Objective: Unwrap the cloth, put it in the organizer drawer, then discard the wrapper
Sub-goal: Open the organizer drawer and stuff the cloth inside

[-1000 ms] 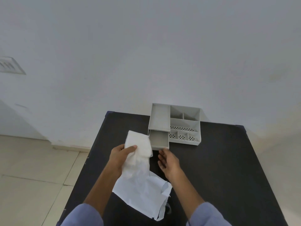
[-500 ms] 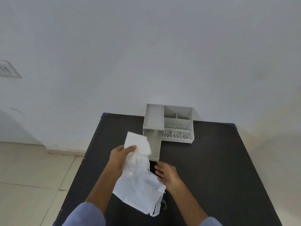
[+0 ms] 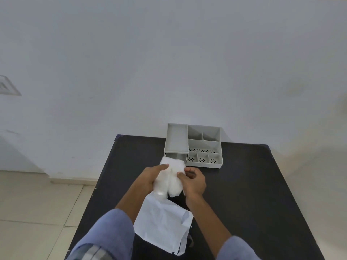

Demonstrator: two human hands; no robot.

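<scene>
Right now the white cloth point(image 3: 173, 175) is bunched between both hands, held above the black table point(image 3: 253, 194) just in front of the organizer; its far edge overlaps the mouth of the pulled-out drawer point(image 3: 178, 156), though whether it touches the drawer I cannot tell; the left hand point(image 3: 150, 178) grips the cloth from nine o'clock, thumb stretched over the top and fingers curled underneath; the right hand point(image 3: 193, 182) pinches it from three o'clock, fingers bent and closed on the fabric; at six o'clock from the cloth the white wrapper point(image 3: 161, 228) hangs or lies torn open, its upper end tucked under the left hand, its lower edge ragged; at twelve o'clock the grey organizer point(image 3: 202, 147) sits at the table's far edge against the white wall point(image 3: 169, 62), with a flat tray on its left and small perforated compartments on its right; blue sleeves point(image 3: 112, 233) cover both forearms near the bottom.
</scene>
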